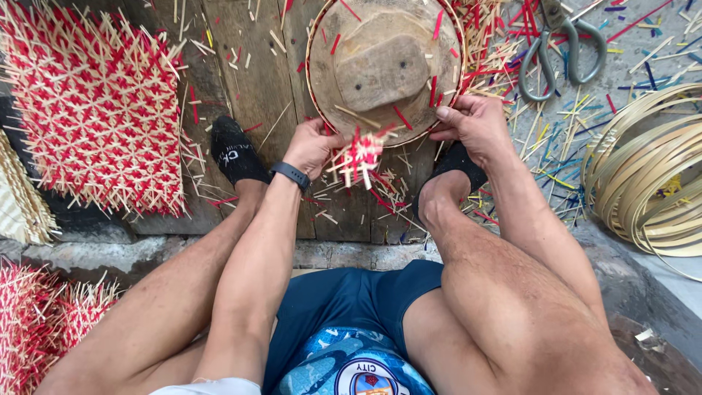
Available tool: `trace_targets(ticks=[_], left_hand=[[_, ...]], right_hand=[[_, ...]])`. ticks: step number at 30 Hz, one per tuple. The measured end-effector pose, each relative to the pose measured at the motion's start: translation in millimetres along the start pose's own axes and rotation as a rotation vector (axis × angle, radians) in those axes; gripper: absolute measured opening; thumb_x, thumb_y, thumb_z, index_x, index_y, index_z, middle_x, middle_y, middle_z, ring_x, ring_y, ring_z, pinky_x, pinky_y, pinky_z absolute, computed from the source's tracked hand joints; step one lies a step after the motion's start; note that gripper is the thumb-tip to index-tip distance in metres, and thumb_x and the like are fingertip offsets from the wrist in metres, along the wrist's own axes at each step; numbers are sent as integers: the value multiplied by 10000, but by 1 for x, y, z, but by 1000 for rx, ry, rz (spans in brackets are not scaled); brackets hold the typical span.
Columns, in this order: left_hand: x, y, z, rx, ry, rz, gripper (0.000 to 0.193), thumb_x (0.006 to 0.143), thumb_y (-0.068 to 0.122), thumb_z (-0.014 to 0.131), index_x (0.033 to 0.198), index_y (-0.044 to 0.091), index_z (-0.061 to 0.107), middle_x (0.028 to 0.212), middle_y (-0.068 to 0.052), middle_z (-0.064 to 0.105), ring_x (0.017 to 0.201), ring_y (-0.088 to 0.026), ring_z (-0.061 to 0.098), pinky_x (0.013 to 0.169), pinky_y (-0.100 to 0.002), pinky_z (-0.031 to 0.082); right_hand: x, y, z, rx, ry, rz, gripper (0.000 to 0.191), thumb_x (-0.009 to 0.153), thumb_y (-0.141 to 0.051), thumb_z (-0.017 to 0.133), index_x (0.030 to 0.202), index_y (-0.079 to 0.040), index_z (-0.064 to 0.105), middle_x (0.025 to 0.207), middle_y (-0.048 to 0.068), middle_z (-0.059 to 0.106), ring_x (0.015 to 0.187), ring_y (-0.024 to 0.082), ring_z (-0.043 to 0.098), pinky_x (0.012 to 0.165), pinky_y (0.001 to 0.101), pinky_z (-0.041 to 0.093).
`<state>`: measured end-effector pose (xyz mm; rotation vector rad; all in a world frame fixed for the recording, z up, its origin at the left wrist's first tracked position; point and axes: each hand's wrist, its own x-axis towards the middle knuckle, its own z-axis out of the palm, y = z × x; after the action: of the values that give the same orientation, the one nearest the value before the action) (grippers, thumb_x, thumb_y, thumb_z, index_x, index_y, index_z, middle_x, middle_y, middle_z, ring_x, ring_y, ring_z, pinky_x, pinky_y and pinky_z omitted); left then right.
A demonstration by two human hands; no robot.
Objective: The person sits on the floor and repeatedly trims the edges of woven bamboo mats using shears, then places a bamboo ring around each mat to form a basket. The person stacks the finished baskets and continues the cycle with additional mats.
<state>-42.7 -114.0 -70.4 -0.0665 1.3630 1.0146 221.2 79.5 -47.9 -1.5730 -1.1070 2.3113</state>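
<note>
Rough wooden planks [252,80] make up the work floor, littered with snipped red and pale stick ends. A person sits low over it, knees spread, feet in black socks planted on the boards so the work sits between them within easy reach.

Between the feet lies a round wooden mould [387,66], domed with a raised block at its centre and ringed by a thin hoop. A small bundle of red and cream sticks [357,157] sits at its near edge. The left hand [311,146], a dark band on its wrist, has its fingers curled closed around the bundle, apparently pinching it tight so the ends stay gathered against the rim. The right hand [475,124] rests on the mould's right edge, fingers bent and pressing down on the hoop, thumb stretched along the rim; it seems to steady the mould rather than grip anything loose, though what lies under the fingers is hidden.

To the left a flat woven mat of red and cream sticks [95,102] lies on the planks, its ends bristling outward, and more such weaving [44,322] shows at the lower left corner. Scissors [559,47] lie on the grey ground to the upper right, just beyond the right hand. A coil of pale flat strips [647,172] sits at the far right, kept looped so it stays tidy.
</note>
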Motion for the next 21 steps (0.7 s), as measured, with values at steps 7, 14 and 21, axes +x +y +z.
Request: trace_targets(ticks=[7, 14, 21], left_hand=[[-26, 86, 16, 1336, -368, 46, 259, 778, 54, 853, 1031, 57, 801, 942, -73, 792, 824, -138, 728, 798, -313, 593], [1, 127, 45, -102, 170, 555, 385, 944, 112, 783, 1273, 3, 615, 1085, -136, 674, 897, -208, 671, 754, -369, 530], [4, 20, 2, 125, 499, 173, 378, 853, 62, 790, 1166, -57, 613, 947, -113, 709, 775, -214, 715, 646, -337, 622]], right_hand=[[3, 2, -5, -20, -7, -26, 141, 964, -22, 678, 1082, 47, 713, 987, 103, 751, 816, 177, 742, 683, 330, 664], [1, 4, 4, 8, 45, -3, 144, 944, -7, 690, 1074, 54, 705, 989, 101, 748, 796, 191, 743, 658, 328, 662], [6, 8, 4, 54, 78, -30, 140, 927, 2, 702, 1052, 64, 703, 955, 129, 746, 760, 201, 743, 631, 336, 667]])
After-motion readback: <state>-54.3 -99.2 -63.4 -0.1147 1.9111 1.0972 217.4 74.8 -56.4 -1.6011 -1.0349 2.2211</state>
